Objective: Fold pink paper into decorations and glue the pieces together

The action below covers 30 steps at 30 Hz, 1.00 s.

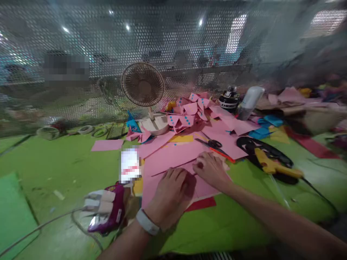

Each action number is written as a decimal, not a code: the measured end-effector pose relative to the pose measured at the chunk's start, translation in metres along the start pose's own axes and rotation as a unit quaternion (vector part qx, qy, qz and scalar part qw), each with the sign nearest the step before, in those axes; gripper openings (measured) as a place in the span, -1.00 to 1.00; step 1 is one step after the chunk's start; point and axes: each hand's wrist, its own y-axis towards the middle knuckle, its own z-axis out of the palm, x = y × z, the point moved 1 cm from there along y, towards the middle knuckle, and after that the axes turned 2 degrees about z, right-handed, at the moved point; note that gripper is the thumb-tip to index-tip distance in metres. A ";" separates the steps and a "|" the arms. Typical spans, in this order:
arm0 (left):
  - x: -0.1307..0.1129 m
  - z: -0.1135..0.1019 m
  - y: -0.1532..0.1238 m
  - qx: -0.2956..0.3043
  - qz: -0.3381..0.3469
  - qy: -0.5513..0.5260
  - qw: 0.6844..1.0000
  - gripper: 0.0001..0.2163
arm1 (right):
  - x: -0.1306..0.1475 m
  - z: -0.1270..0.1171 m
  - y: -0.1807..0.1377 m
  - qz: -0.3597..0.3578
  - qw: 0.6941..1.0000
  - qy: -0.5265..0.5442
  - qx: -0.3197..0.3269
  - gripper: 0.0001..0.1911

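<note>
A sheet of pink paper (176,159) lies on a stack of pink sheets in front of me, and a fold line or edge crosses it. My left hand (173,191), with a pale band at the wrist, rests on the paper with bent fingers on this edge; its thumb is mostly hidden. Close on its right, my right hand (210,169) has its thumb and index finger curled together at the same edge. Just beyond my right hand lie black-handled scissors (214,143) and an orange strip-like tool (225,155). Red paper (202,204) shows under the stack's near edge.
A fan (143,85) stands behind the stack, beside a pile of folded pink paper pieces (189,108). A yellow glue gun (276,168) lies on a black tray at right. At left are a purple power strip (118,206) with plugs and cables, and a bright pixelated patch.
</note>
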 end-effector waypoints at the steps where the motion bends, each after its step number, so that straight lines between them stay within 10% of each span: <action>1: 0.001 0.001 0.000 0.001 0.006 0.006 1.000 -0.76 | 0.000 0.000 0.001 0.003 1.000 -0.001 0.004 -0.81; 30: 0.003 0.006 0.000 -0.003 0.026 0.056 0.998 -0.66 | -0.002 -0.002 0.006 0.026 0.997 0.062 0.026 -0.76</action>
